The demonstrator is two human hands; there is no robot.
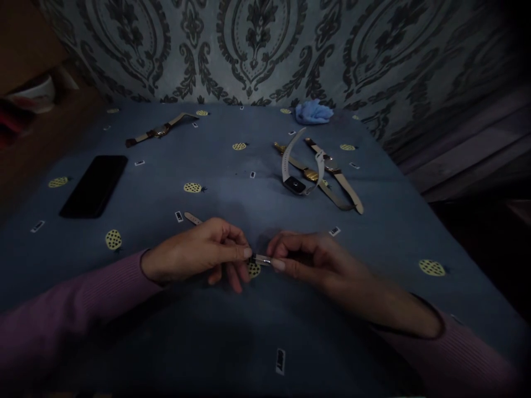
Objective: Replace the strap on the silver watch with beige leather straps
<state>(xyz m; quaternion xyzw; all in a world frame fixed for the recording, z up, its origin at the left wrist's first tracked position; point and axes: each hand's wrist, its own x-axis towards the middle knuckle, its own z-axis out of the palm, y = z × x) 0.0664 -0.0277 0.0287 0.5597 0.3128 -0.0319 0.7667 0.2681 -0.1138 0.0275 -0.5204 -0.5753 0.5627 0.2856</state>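
My left hand (207, 249) and my right hand (315, 260) meet low over the middle of the table. Between their fingertips is a short stretch of a watch strap (262, 260) with a shiny metal piece, perhaps a buckle. My left thumb and fingers pinch its dark end, and my right thumb presses the metal end. A pale strap tip with holes (193, 219) sticks out behind my left hand. Whether it belongs to the same watch is hidden by the fingers.
On the blue patterned tablecloth (224, 342), a black phone (94, 187) lies left. One wristwatch (160, 131) lies back left. At right are a white-strapped smart band (294, 185), a gold-cased watch (311, 174) and another watch (331, 162). A crumpled blue cloth (314, 112) sits by the wall.
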